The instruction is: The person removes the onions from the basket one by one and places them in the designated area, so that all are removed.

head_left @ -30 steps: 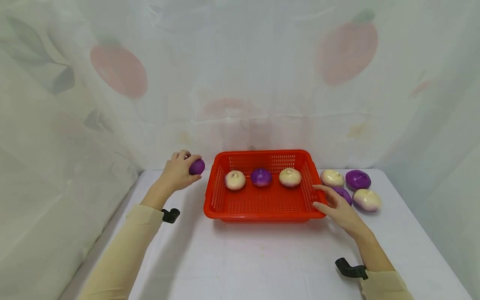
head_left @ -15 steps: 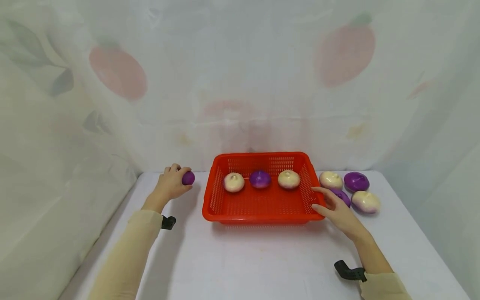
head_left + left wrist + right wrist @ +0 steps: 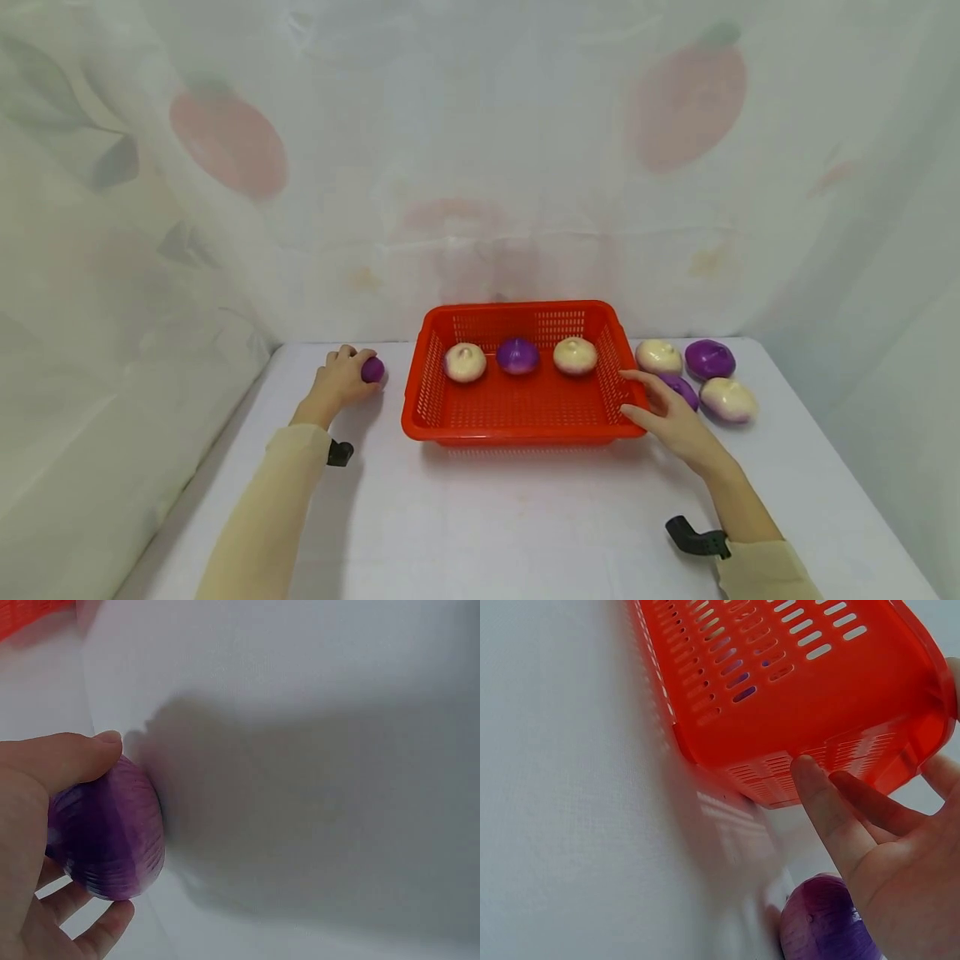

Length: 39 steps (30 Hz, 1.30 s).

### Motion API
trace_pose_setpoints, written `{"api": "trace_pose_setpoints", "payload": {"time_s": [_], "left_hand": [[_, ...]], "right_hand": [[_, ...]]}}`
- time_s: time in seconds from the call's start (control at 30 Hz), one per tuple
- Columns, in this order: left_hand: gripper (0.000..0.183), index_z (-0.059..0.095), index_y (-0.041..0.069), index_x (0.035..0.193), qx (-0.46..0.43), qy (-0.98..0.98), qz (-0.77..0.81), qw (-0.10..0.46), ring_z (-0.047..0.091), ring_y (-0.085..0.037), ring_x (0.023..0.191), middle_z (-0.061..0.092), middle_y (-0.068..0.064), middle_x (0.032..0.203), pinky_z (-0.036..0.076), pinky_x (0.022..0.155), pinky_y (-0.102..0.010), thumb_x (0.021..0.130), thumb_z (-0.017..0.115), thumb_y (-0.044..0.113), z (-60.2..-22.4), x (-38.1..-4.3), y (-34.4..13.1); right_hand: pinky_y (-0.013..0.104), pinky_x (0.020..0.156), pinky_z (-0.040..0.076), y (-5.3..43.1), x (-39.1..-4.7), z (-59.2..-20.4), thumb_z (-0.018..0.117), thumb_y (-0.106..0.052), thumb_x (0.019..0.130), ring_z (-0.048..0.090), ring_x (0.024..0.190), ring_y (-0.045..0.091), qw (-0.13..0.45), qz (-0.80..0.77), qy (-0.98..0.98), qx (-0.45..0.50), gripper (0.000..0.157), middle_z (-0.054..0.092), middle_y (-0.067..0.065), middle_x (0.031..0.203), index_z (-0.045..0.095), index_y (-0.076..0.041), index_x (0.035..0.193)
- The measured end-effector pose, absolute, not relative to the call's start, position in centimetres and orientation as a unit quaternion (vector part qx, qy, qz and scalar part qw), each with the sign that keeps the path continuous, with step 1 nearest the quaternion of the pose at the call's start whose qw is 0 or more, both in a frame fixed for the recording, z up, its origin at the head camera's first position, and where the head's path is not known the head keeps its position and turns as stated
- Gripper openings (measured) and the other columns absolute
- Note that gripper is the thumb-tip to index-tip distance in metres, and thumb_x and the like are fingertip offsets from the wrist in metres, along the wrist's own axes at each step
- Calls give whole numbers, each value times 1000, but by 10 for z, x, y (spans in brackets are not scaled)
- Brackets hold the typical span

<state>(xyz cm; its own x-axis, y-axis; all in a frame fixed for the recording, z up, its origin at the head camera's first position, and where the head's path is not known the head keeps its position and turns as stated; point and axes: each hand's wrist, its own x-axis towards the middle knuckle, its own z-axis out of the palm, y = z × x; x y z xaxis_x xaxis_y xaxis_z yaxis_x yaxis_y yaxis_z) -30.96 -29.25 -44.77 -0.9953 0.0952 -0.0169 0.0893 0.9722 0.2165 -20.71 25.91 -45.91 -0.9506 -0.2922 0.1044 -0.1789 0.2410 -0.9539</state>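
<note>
At the left of the head view, my left hand holds a purple onion between thumb and fingers, low over the white tabletop. The left wrist view shows the same ribbed onion against or just off the white cloth. My right hand grips the right end of a red plastic basket; some fingertips reach over its rim and others lie against the outer wall. Inside the basket stand a cream onion, a purple onion and another cream onion in a row.
Right of the basket lie a cream onion, a purple onion, a second cream onion and a purple onion partly hidden by my right hand. A printed white curtain rises behind the table.
My left hand has moved down and slightly left with the purple onion, from above the table's back edge to near the tabletop. My right hand stays at the basket.
</note>
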Motion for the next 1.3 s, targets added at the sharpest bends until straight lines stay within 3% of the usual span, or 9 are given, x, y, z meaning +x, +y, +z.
{"api": "trace_pose_setpoints", "payload": {"time_s": [0.3, 0.57, 0.93, 1.3], "left_hand": [[67, 49, 6, 146, 54, 991, 124, 10, 35, -52, 127, 40, -31, 142, 40, 96, -69, 89, 74, 30, -445, -306, -297], [62, 51, 6, 143, 83, 989, 122, -10, 42, -52, 124, 46, -30, 139, 42, 95, -69, 90, 71, 28, -420, -302, -291], [50, 55, 6, 139, 134, 986, 74, -66, 50, -48, 125, 54, -23, 138, 42, 97, -66, 96, 63, 30, -377, -294, -253], [45, 61, 5, 133, 202, 969, 84, -114, 56, -43, 119, 60, -18, 131, 46, 97, -61, 95, 65, 28, -344, -289, -209]], "right_hand": [[17, 94, 47, 258, -209, -458, 67, -22, 100, 39, 140, 44, 47, -599, 785, -149, 59, 31, 19, 160, 40, -7, 151], [16, 94, 47, 258, -206, -459, 66, -24, 101, 39, 140, 46, 52, -593, 791, -144, 60, 32, 21, 159, 40, -8, 152], [16, 94, 46, 257, -205, -459, 66, -22, 101, 38, 140, 44, 50, -599, 785, -148, 57, 32, 21, 159, 41, -9, 151], [15, 94, 46, 258, -205, -456, 65, -23, 101, 38, 140, 44, 55, -595, 788, -147, 58, 31, 21, 159, 40, -9, 152]]}}
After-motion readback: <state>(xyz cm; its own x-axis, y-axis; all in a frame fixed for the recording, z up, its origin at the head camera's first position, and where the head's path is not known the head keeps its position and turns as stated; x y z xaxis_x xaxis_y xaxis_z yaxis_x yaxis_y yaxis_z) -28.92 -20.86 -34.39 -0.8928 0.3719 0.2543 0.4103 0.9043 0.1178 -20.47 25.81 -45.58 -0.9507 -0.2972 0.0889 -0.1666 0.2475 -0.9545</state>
